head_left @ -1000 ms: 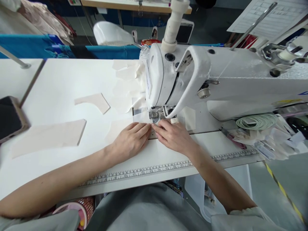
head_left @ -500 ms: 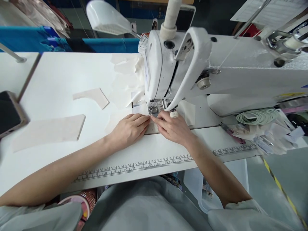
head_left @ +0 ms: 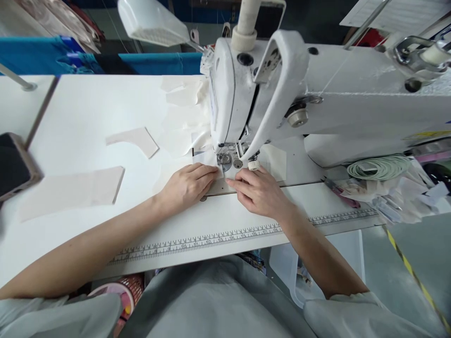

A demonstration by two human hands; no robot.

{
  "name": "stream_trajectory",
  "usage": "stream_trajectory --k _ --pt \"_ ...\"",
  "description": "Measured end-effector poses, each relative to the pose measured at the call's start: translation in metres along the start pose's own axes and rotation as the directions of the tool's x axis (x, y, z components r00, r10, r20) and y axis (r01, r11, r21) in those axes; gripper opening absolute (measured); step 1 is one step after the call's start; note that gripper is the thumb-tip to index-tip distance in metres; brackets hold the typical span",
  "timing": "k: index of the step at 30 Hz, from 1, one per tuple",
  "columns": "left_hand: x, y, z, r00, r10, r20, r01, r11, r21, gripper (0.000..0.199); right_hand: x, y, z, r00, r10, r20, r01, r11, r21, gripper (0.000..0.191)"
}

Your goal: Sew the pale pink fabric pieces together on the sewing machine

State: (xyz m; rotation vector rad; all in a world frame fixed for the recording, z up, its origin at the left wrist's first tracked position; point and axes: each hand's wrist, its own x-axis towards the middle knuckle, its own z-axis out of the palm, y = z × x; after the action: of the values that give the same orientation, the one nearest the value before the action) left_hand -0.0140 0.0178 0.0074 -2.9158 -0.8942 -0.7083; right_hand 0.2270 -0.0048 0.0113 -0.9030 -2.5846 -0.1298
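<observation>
The white sewing machine [head_left: 225,89] stands before me, its presser foot [head_left: 223,159] low over the metal plate. Left of the foot, my left hand [head_left: 190,184] has its fingers pressed together on a white fabric piece [head_left: 220,172], which it mostly hides. My right hand [head_left: 259,191] rests on the machine bed just right of the foot. Its index finger reaches out toward the plate and the fingers are a little apart, with nothing visible in them. Pale fabric pieces [head_left: 183,101] lie loosely left of the machine head.
On the table's left lie a curved fabric piece [head_left: 136,140], a long fabric piece [head_left: 72,192] and a dark phone-like object [head_left: 16,164]. A printed ruler [head_left: 197,243] runs along the front edge. Snips [head_left: 341,192], a coiled green strip [head_left: 378,167] and scraps [head_left: 401,195] sit right.
My right hand has drawn back slightly to the right, away from the presser foot, opening a gap between the hands. The left hand stays nearly in place. The view has shifted slightly.
</observation>
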Motion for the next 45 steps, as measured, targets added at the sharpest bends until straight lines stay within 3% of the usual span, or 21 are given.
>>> stream_trajectory --k 15,34,45 --pt "0.003 -0.001 0.004 0.994 -0.069 -0.087 0.064 0.996 -0.068 0.024 0.005 -0.010 0.000 0.997 0.001 0.083 0.010 0.990 -0.138 0.031" --pt "0.002 0.005 0.003 0.988 0.121 -0.094 -0.105 0.982 0.157 0.017 0.005 -0.011 0.002 0.997 0.011 0.072 -0.003 0.995 -0.103 0.025" --pt "0.000 0.004 0.002 0.998 0.067 -0.017 -0.065 0.989 0.131 0.022 0.005 -0.012 0.001 0.996 0.030 0.090 -0.021 0.995 -0.100 0.027"
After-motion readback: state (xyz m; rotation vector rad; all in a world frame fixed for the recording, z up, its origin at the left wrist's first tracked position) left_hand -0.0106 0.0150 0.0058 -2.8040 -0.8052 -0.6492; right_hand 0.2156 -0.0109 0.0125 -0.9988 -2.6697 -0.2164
